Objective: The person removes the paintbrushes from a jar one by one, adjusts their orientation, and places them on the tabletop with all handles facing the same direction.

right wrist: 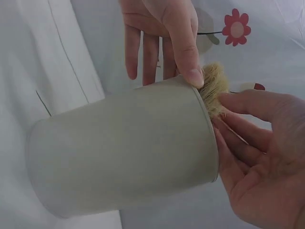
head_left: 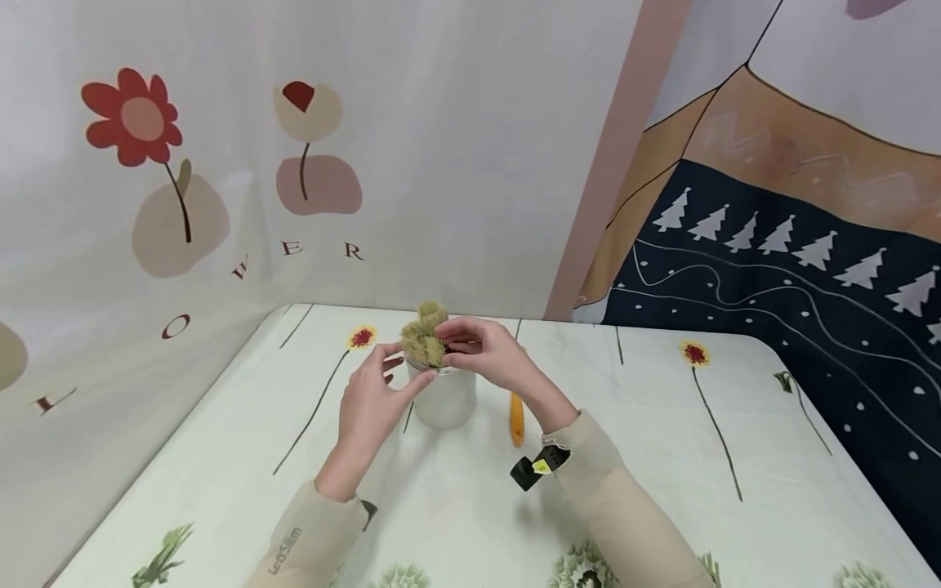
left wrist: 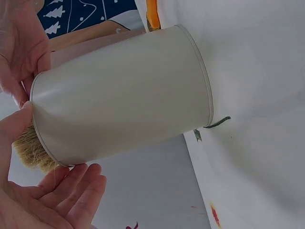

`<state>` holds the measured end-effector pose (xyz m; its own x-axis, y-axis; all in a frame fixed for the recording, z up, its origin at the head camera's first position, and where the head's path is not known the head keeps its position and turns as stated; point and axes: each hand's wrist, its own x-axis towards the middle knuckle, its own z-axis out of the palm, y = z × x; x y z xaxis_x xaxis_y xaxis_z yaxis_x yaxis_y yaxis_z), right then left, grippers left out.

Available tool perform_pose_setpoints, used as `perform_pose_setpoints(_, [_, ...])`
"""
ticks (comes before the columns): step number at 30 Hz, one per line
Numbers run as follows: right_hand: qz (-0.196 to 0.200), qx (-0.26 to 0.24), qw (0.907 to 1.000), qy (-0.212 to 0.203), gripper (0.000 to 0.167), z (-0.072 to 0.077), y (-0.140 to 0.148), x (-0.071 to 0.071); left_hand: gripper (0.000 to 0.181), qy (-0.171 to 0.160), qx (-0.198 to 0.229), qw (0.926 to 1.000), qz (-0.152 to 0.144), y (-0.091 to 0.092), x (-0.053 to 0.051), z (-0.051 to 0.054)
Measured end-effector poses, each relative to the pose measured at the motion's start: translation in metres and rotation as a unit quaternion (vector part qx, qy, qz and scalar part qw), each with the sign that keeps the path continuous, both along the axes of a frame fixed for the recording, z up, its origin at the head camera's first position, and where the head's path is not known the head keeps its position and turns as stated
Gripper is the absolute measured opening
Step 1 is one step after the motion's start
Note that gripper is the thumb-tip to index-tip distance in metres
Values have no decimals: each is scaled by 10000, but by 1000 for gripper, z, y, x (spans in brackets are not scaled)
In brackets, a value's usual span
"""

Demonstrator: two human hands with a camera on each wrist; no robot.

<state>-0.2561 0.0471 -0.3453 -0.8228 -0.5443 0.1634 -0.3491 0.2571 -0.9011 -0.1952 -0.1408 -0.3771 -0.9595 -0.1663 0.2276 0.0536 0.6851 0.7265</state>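
Observation:
A pale, tapered pot (head_left: 444, 402) stands upright on the table, with a fuzzy, yellow-green clump of dried plant (head_left: 423, 339) rising above its rim. At the pot's left side is my left hand (head_left: 372, 402); its thumb touches the near rim, and its nearly straight fingers touch the rim farther round, as the left wrist view shows. My right hand (head_left: 494, 357) is at the rim's right side, fingers curled, pinching the edge of the dried plant (right wrist: 214, 88) between thumb and fingers. Some right fingertips are hidden behind the rim. The pot's inside is out of sight.
An orange-handled tool (head_left: 517, 420) lies on the table just right of the pot, partly covered by my right forearm. The white tablecloth (head_left: 456, 498) has printed flowers. Printed curtains hang behind the table's far edge.

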Motion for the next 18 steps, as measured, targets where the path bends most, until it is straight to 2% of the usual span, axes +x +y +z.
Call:
perform_pose_setpoints(3, [4, 637, 9978, 188, 42, 4, -3, 1, 71, 13, 4, 10000, -34, 0, 1, 0])
perform_pose_setpoints(6, [-75, 963, 9949, 287, 42, 5, -6, 2, 71, 12, 0, 10000, -48, 0, 1, 0])
perform_pose_setpoints(14, [-295, 1018, 9940, 279, 35, 4, -8, 2, 70, 29, -47, 10000, -17, -1, 1, 1])
perform_pose_setpoints(18, [-219, 1054, 9938, 278, 33, 4, -5, 2, 71, 36, -59, 10000, -24, 0, 1, 1])
